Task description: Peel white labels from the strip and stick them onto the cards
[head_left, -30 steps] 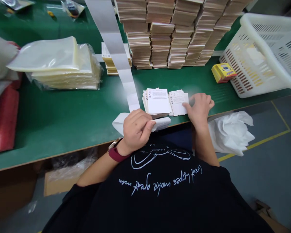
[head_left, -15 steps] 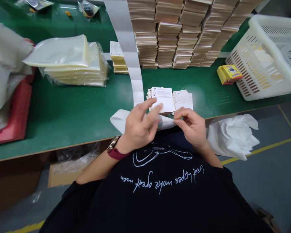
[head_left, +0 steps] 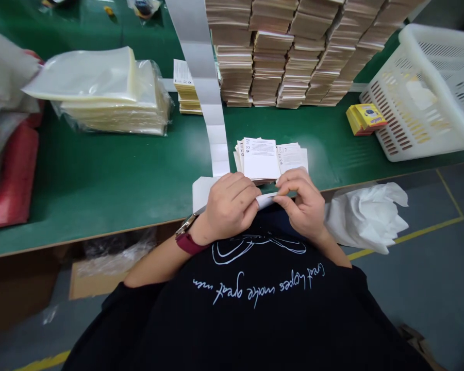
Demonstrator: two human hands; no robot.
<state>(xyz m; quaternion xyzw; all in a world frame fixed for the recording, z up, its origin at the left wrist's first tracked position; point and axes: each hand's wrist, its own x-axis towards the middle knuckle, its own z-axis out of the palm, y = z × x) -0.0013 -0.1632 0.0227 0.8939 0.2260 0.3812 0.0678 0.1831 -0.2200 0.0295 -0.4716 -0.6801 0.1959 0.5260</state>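
A long white paper strip (head_left: 201, 67) with fold lines comes down from the top of the view to the table's front edge. My left hand (head_left: 232, 203) is closed, its fingers curled over the strip near that edge. Thumb and fingertips of my right hand (head_left: 299, 201) pinch the strip's narrow end. Between the two hands a short length of it shows, folded or rolled. Just beyond my hands lie a pile of white printed cards (head_left: 261, 157) and a second, fanned pile (head_left: 294, 157). What lies under my left palm is hidden.
Tall stacks of cardboard-edged pieces (head_left: 270, 67) stand at the back. A card stack (head_left: 187, 90) and clear plastic bags (head_left: 112, 111) are to the left. At right sit yellow boxes (head_left: 367, 118) against a white basket (head_left: 417, 113). A white sack (head_left: 367, 216) hangs below the table edge.
My left hand's fingers, spread and raised before, have come down and closed over the strip. My right hand keeps its pinch. The strip's loop at the left now lies flatter.
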